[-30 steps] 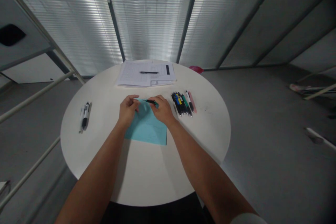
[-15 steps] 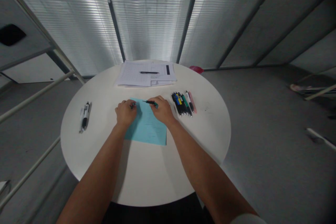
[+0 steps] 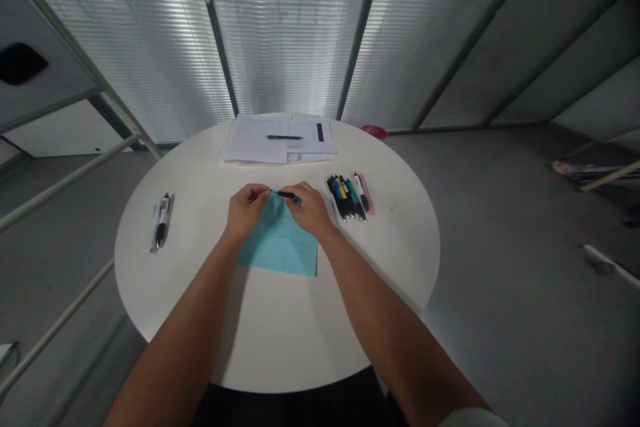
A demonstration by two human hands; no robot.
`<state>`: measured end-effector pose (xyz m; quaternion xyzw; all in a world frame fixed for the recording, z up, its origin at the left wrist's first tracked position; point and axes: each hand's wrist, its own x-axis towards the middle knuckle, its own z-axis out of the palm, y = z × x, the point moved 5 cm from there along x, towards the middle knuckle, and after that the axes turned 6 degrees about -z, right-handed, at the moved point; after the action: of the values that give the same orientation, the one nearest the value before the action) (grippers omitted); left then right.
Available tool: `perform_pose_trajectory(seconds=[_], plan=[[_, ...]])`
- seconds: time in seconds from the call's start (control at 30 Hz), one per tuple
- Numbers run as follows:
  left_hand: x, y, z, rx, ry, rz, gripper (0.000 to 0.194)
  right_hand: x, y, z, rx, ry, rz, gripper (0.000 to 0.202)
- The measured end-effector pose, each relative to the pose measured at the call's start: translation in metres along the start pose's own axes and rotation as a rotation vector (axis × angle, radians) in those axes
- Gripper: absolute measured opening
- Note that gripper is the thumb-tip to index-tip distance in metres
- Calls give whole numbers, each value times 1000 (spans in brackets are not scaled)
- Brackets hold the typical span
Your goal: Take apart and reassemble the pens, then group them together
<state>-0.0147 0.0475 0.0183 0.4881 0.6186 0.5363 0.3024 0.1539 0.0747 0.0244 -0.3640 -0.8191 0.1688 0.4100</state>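
Note:
My right hand [image 3: 309, 209] is closed around a black-and-green pen [image 3: 287, 194], held sideways above the top of a light-blue sheet of paper [image 3: 283, 250]. The pen's thin end points left. My left hand [image 3: 245, 210] meets that end, thumb and fingers pinched together at its tip. Whatever small piece lies within the left fingers is mostly hidden. Faint writing shows on the blue sheet, which lies flat under both hands.
A row of several pens [image 3: 347, 198] lies right of my hands, beside a pink strip [image 3: 367, 195]. White-and-black pens [image 3: 162, 221] lie at the left. Stacked papers [image 3: 257, 140] with a black pen [image 3: 284, 137] on top sit at the far edge of the round white table [image 3: 280, 333].
My left hand has moved slightly right and up, bringing its fingertips to the pen's thin end. The dark small piece seen in it before is now mostly covered. The right hand barely moved.

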Motion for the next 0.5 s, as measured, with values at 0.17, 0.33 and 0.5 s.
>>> perform_pose_trajectory(seconds=[0.17,0.33,0.5], plan=[[3,-4,-1,-137,-4,-64,25,0,0,-2,-5,19,7,23],[1,-3,-1,-231,-27,-89,20,0,-1,-3,-13,32,26,24],[0,-2,4,-234,-100,-83,20,0,-1,0,-36,-11,18,24]])
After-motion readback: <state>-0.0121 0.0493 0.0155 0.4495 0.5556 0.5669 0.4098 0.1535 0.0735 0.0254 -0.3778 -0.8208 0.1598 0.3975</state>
